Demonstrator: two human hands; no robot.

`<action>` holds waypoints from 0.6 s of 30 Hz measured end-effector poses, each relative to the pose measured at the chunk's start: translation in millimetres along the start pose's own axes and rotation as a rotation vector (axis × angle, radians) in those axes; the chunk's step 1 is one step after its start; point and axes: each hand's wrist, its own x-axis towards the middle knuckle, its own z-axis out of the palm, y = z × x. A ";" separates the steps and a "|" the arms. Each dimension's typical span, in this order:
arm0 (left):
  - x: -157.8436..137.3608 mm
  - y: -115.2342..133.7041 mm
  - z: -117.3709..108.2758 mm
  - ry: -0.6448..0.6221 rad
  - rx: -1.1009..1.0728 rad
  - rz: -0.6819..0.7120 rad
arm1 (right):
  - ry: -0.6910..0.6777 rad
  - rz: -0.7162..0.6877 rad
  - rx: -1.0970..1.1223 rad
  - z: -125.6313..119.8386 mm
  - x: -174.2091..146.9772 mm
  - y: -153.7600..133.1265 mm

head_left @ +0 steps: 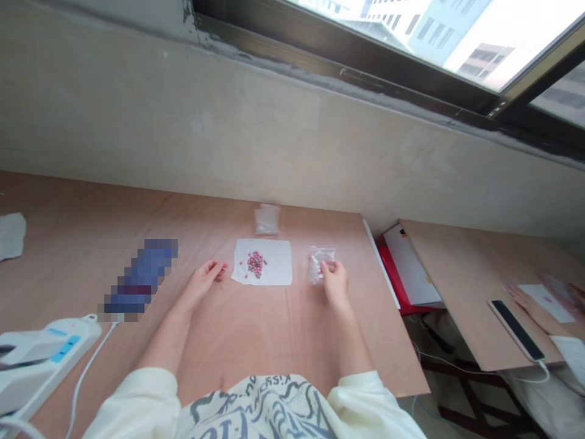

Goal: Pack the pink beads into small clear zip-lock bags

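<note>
On the wooden table a sheet of white paper [276,263] lies in front of me, with a small heap of pink and dark beads [255,263] on its left half. My left hand [209,277] hovers or rests just left of the paper, fingers pressed together; whatever may be between the fingertips is too small to make out. To the right of the paper, my right hand [336,280] is closed on the edge of a small clear plastic bag [316,262]. Some pinkish specks show near the bag's lower part. More clear plastic bags [267,219] lie behind the paper.
A pixelated blue object [141,280] and a white power strip [50,350] with cables are at the left. White paper [11,235] lies at the far left edge. At the right, another person's hand [525,305] and a phone [516,329] are on a separate table.
</note>
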 end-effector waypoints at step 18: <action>-6.4 -18.5 -2.5 -0.020 0.266 0.204 | 0.367 -0.361 -0.719 32.0 -1.3 2.3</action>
